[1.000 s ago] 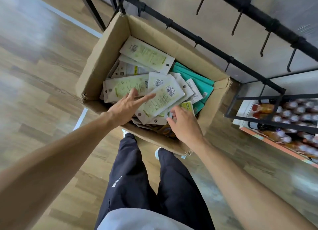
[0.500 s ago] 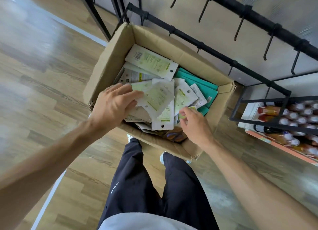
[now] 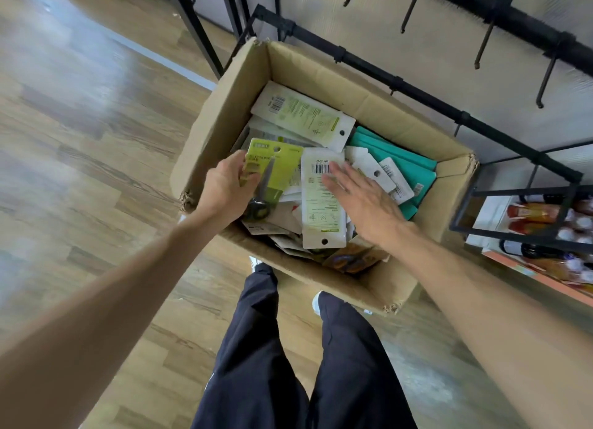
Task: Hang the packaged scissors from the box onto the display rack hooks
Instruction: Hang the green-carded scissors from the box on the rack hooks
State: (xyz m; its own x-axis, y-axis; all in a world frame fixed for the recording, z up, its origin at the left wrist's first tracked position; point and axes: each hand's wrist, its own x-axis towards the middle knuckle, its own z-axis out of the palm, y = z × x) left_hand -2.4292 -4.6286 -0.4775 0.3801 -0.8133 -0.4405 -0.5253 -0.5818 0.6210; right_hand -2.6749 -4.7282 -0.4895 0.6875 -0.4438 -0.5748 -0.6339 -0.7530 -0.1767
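A green-fronted scissors package [image 3: 272, 171], face up, is sitting at the left of the cardboard box [image 3: 231, 107] in mid-frame, and the left hand [image 3: 229, 187] is gripping its left edge with curled fingers. Just to its right, the right hand [image 3: 362, 197] is lying flat with straight fingers on a white package [image 3: 321, 210] turned barcode side up. More white and teal packages are piling around them in the box. Black rack hooks [image 3: 545, 81] are sticking out bare across the upper right of the frame, above a shelf of bottles [image 3: 545, 213] at right.
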